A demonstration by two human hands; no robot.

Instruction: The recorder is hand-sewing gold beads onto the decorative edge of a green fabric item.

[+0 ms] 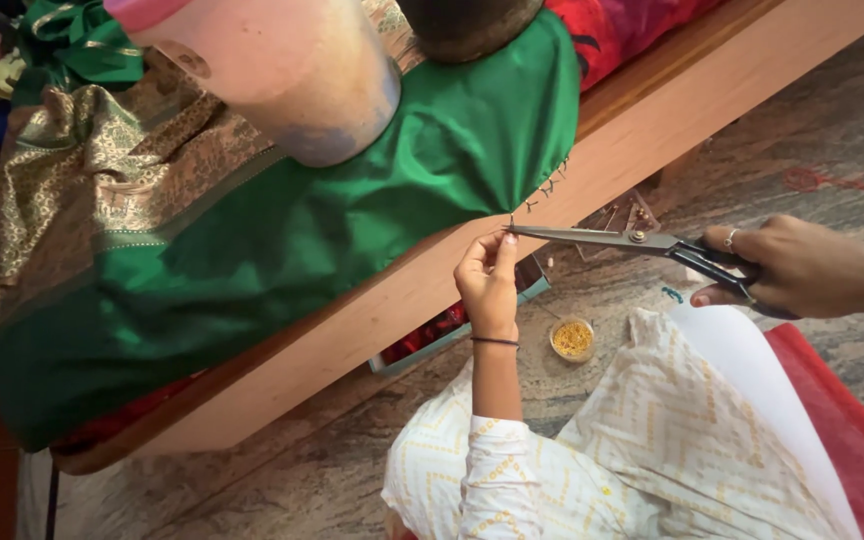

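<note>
The right hand (pixel 802 268) grips one pair of scissors (pixel 612 238). The left hand (pixel 489 283) pinches a thread at the green cloth (pixel 352 220); one bowl (pixel 572 339) sits below.

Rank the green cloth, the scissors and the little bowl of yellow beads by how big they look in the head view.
1. green cloth, by far the largest.
2. scissors, held in the right hand.
3. bowl of yellow beads, smallest; it sits farther down on the floor, so nearness may exaggerate the gap.

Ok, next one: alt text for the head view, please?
The right hand holds long metal scissors, tips at a thread pinched by the left hand at the hem of a green silk cloth with a gold woven border, draped over a wooden bench. A small dish of yellow beads sits on the floor.
</note>
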